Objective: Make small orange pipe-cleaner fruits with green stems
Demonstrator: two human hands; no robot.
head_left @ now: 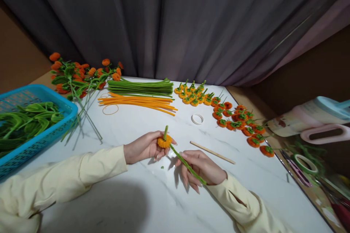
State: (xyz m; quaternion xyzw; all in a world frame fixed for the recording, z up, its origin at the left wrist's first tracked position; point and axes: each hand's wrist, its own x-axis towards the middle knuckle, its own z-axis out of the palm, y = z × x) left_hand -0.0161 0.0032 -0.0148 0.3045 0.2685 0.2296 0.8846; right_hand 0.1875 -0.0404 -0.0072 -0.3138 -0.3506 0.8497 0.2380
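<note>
Between the thumb and fingers of my left hand is a small yellow-orange pipe-cleaner pumpkin, its green stem pointing up. My right hand pinches a green pipe cleaner that slants from the pumpkin's lower right side down across my fingers. The pipe cleaner's upper tip is right by the pumpkin; whether it is attached I cannot tell. Just beyond my right hand lies a thin wooden stick. A tiny green scrap rests on the table below the pumpkin.
Green pipe cleaners and orange pipe cleaners lie in bundles at the back. Yellow pumpkins and orange pumpkins stand to the right, near a white tape roll. A blue basket with green leaves is left; a tumbler is right.
</note>
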